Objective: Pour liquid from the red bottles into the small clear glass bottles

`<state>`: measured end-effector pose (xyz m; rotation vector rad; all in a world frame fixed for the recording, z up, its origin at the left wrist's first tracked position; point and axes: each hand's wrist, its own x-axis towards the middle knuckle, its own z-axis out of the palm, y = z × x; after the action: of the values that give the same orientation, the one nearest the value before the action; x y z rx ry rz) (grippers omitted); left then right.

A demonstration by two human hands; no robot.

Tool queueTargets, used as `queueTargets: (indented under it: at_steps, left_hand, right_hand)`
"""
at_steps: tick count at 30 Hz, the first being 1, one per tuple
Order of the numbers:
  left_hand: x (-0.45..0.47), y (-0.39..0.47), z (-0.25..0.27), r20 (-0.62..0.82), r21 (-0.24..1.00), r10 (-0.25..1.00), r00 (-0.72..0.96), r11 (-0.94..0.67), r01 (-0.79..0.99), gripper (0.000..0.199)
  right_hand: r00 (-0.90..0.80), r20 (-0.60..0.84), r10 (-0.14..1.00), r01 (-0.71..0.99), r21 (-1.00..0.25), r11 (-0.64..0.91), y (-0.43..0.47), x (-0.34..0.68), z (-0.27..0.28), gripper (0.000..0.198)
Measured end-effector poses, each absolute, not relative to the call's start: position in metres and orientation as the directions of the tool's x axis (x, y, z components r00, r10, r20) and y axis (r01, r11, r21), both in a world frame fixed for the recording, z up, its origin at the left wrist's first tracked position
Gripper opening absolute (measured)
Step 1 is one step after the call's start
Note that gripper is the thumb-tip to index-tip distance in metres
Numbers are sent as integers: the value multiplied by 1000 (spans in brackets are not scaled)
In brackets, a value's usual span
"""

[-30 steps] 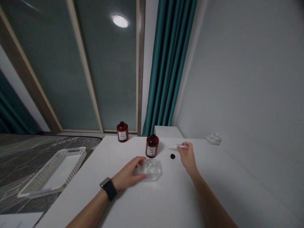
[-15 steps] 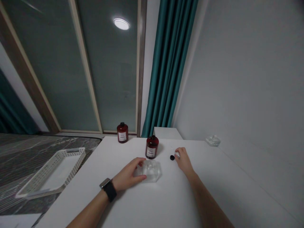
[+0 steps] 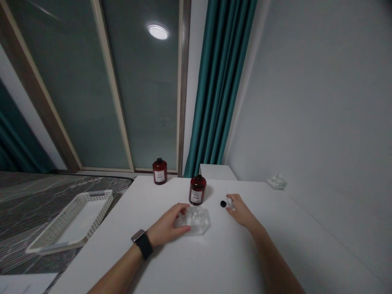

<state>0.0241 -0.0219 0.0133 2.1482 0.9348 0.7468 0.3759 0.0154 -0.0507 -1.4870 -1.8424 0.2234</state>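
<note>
My left hand [image 3: 170, 224], with a dark watch on the wrist, curves around the left side of a clear, angular dish [image 3: 200, 222] on the table. Its thumb lies along the near side and its fingers along the far side. Just behind the dish stands a dark red-brown bottle [image 3: 197, 191] with a white label. To the right, my right hand [image 3: 240, 210] has its thumb and fingers around a small clear piece [image 3: 230, 202], whose kind I cannot make out. A round black cap [image 3: 223, 203] lies beside that piece, at the fingertips.
A second red-brown labelled bottle [image 3: 159, 171] stands near the far left edge of the white table [image 3: 199, 265]. Another clear faceted object [image 3: 277, 182] is at the far right by the wall. A white perforated basket [image 3: 72, 222] sits lower, left of the table.
The fingers of my right hand have spread a little around the small clear piece. My left hand stays at the dish. The whole view has shifted slightly.
</note>
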Motion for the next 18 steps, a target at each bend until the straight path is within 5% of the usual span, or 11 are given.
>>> queueTargets:
  at_steps: [18]
  left_hand:
    - [23,-20,11,230,742,773,591,-532,407,55]
  right_hand:
    - [-37,465,884,780,-540,317,25,391,-55,36]
